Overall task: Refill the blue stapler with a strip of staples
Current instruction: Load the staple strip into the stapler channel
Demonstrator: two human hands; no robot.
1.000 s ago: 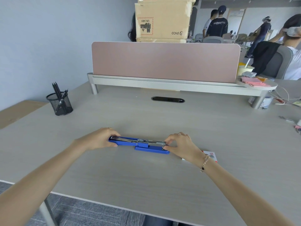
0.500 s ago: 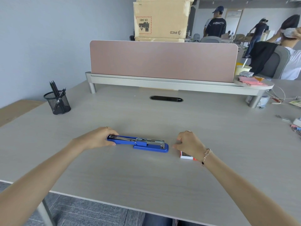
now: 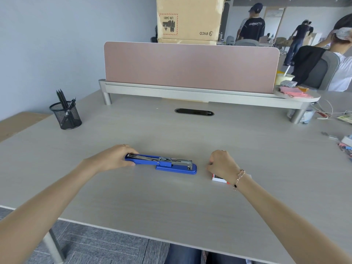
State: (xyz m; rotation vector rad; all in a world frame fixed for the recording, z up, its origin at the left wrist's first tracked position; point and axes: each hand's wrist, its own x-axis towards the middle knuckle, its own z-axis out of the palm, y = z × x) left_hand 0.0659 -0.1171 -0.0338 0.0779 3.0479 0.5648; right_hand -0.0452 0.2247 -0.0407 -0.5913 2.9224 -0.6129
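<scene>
Two hands work near the bench (image 3: 171,206) edge. The left hand (image 3: 112,159) clamps the blue stapler's (image 3: 162,164) left end; it lies flat, opened, long axis left to right. The right hand (image 3: 222,164), curled, has left the stapler and now rests on the small staple box (image 3: 219,179) beside it. Farther back stands a mesh pen cup (image 3: 65,115).

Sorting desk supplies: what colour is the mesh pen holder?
Black, seen in the head view: the mesh pen holder at the desk's left.
</scene>
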